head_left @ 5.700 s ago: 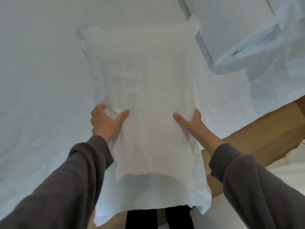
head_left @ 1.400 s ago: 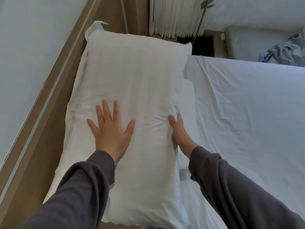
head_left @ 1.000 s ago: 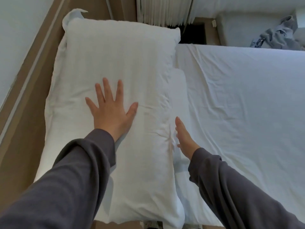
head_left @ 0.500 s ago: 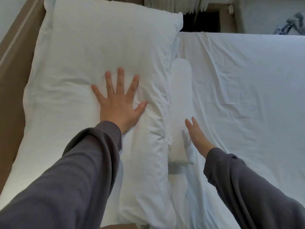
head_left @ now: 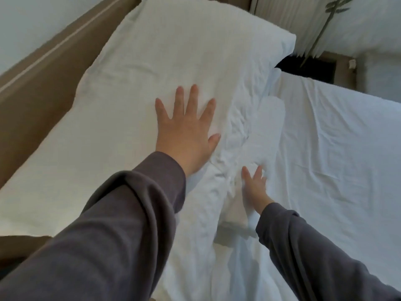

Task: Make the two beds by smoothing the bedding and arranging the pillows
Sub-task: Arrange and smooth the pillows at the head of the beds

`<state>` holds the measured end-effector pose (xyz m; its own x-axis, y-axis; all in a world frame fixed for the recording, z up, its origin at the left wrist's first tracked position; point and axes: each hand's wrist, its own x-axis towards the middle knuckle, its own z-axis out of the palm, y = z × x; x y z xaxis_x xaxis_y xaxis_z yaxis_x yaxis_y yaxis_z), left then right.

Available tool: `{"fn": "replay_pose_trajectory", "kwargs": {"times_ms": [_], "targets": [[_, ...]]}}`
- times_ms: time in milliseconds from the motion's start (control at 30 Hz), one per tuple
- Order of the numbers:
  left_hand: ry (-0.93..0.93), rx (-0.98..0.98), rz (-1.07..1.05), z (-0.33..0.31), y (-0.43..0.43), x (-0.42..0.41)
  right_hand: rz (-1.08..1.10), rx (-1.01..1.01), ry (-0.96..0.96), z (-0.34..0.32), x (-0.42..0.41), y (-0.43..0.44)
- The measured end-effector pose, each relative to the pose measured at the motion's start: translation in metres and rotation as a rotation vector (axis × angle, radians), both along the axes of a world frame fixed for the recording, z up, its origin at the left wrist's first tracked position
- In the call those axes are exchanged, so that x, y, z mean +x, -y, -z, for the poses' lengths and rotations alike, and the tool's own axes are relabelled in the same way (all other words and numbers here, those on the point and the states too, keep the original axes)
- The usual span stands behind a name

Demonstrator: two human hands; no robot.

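White pillow (head_left: 173, 51) takes up most of what we see. It lies lengthwise along the left side of the bed, with its left edge against the brown wooden board (head_left: 43, 83) and its far corner reaching toward the pleated curtain (head_left: 282, 18).

Our left hand (head_left: 184, 129) is flat on top of the pillow, about mid-length and closer to its right edge. All 5 fingers are straight and spread wide, palm down, holding nothing. The fabric just right of the thumb is bunched into a mess of creases.

Our right hand (head_left: 255, 187) is lower and nearer, down beside the pillow's right edge. Its fingers are pretty much straight and pointing away from us, with nothing gripped. It touches a flatter white piece (head_left: 271, 118) that sticks out from under the pillow's right side. We can't tell whether that's a 2nd pillow or just a flap of the case.

To the right is the white sheet (head_left: 336, 148), spread over the mattress with a few long wrinkles in it. A thin plant stem (head_left: 321, 33) with small leaves hangs in front of the curtain at the far right. Both arms are in dark grey sleeves (head_left: 108, 235).
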<state>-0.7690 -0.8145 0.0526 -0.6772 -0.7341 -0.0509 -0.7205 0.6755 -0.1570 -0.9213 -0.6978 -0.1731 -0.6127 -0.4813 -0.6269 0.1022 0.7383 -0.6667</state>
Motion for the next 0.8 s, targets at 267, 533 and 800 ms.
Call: {"fn": "replay_pose_trajectory", "kwargs": {"times_ms": [267, 533, 800], "targets": [[-0.142, -0.135, -0.017, 0.124, -0.163, -0.018, -0.198, -0.389, -0.175, 0.055, -0.039, -0.033], [-0.202, -0.141, 0.043, 0.278, -0.176, -0.035, -0.015, -0.783, -0.091, 0.12, -0.076, -0.058], [-0.369, -0.168, -0.034, 0.283, -0.18, -0.012, -0.007, -0.8, -0.05, 0.132, -0.003, -0.071]]}}
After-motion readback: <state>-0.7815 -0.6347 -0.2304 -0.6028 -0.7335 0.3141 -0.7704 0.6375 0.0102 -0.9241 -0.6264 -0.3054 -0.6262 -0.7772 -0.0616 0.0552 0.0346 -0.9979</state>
